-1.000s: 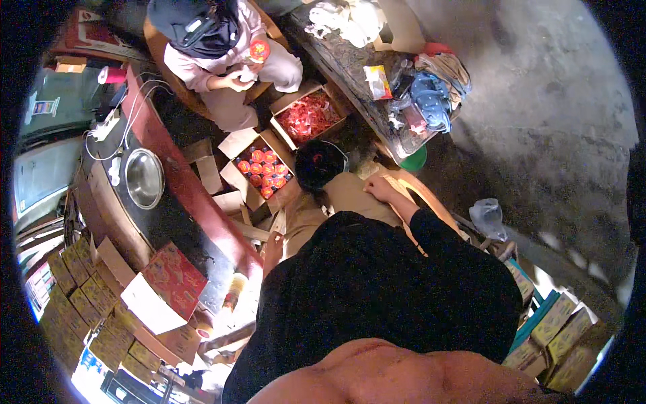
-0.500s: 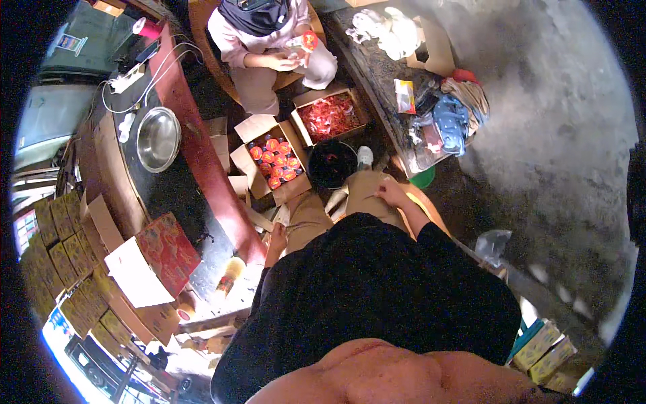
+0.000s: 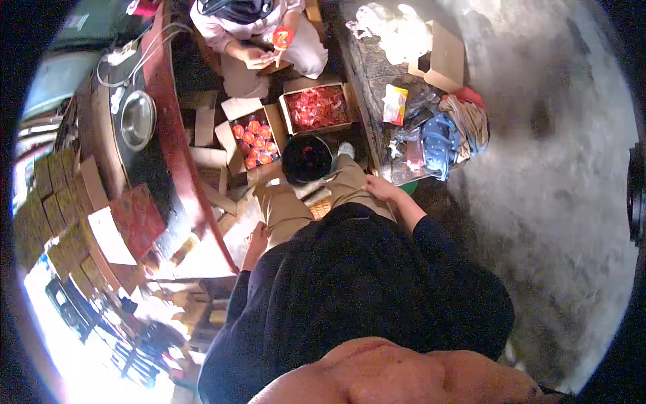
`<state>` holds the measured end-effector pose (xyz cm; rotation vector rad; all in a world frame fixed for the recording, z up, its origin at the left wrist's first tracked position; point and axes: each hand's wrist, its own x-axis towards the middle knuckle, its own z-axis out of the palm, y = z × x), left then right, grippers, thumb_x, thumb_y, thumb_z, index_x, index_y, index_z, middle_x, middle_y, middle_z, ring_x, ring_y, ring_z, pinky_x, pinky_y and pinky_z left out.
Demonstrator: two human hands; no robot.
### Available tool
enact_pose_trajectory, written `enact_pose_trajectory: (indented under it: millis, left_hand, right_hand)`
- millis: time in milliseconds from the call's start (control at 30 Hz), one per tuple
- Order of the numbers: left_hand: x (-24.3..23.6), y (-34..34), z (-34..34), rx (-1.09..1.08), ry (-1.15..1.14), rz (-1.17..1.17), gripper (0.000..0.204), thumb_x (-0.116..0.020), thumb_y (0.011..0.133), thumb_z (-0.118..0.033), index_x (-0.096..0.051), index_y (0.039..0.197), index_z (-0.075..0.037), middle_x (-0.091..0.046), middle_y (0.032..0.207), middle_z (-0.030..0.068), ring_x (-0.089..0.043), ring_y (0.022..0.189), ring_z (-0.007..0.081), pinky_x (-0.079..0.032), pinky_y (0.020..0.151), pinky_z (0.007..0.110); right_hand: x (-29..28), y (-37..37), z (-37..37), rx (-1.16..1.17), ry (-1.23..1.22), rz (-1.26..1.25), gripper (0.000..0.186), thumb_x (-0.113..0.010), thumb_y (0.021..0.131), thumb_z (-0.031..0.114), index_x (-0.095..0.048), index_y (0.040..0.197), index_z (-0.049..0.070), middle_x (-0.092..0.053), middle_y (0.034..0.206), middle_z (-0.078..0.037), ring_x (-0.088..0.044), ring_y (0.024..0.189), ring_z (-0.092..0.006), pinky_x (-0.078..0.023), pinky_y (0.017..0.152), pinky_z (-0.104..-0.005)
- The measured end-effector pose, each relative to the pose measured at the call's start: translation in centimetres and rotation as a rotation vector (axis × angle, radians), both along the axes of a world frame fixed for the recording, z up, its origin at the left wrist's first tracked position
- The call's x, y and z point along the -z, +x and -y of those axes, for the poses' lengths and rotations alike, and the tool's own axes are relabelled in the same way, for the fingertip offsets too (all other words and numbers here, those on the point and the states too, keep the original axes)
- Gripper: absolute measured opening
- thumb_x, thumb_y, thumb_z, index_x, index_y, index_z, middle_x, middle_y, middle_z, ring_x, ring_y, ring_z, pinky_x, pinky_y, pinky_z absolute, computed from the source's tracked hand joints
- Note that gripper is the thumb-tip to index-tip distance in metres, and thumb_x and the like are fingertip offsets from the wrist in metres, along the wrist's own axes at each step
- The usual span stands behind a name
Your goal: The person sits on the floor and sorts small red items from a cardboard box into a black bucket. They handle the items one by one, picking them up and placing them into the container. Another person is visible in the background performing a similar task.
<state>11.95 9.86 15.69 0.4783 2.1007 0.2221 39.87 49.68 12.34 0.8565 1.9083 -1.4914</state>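
My left hand (image 3: 258, 237) hangs beside my left thigh with its fingers curled, close to the tan trousers (image 3: 286, 207). On my right thigh rests my right hand (image 3: 381, 188), its fingers drawn together against the cloth. Whether either hand grips anything is too small to make out. In front of my knees stands a black bucket (image 3: 306, 159) with something dark red inside. Beyond it are an open carton (image 3: 233, 109) of red-topped containers and another carton (image 3: 286, 111) full of red wrapper-like pieces. A woven yellowish surface (image 3: 319, 208) shows between my legs.
Across from me a seated person (image 3: 249, 44) has a red-topped item (image 3: 282, 38) at their hands. A ledge on the left bears a metal bowl (image 3: 138, 120). The low platform at right carries blue cloth (image 3: 441, 141), a yellow-and-white packet (image 3: 395, 104) and a carton (image 3: 445, 57).
My view has shifted, so the cartons, bucket and ledge appear further left. The woven surface between my legs shows more. Both hands stay by my thighs.
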Motion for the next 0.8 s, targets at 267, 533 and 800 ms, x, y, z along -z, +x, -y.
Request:
enact_pose_trajectory:
  millis: [267, 533, 800]
  left_hand:
    - [-5.6, 2.8, -2.4, -0.064, 0.005, 0.521, 0.024, -0.052, 0.096, -0.024, -0.06, 0.104, -0.004, -0.066, 0.092, 0.013, -0.06, 0.088, 0.021, -0.046, 0.081, 0.037]
    - [-6.1, 1.7, -9.7, 0.182, -0.087, 0.483, 0.033, -0.053, 0.09, -0.037, -0.063, 0.106, -0.01, -0.068, 0.081, 0.0075, -0.064, 0.086, 0.0235, -0.048, 0.076, 0.035]
    - [0.2, 0.1, -6.7, 0.678, -0.211, 0.657, 0.047, -0.053, 0.085, -0.054, -0.065, 0.12, -0.024, -0.066, 0.118, 0.008, -0.059, 0.112, 0.0285, -0.037, 0.095, 0.051]
  right_hand:
    - [-4.6, 1.8, -4.4, -0.396, -0.082, -0.099, 0.036, -0.051, 0.094, 0.036, -0.057, 0.104, 0.002, -0.063, 0.092, -0.015, -0.06, 0.088, -0.0277, -0.046, 0.077, -0.0412]
    - [-3.4, 1.3, -4.5, -0.276, -0.302, 0.062, 0.042, -0.062, 0.086, 0.041, -0.064, 0.1, 0.001, -0.067, 0.091, -0.01, -0.06, 0.086, -0.0181, -0.047, 0.076, -0.036]
    - [-0.8, 2.5, -0.5, -0.254, -0.399, 0.081, 0.038, -0.06, 0.086, 0.034, -0.065, 0.106, 0.002, -0.068, 0.096, -0.009, -0.059, 0.088, -0.0173, -0.047, 0.078, -0.0355]
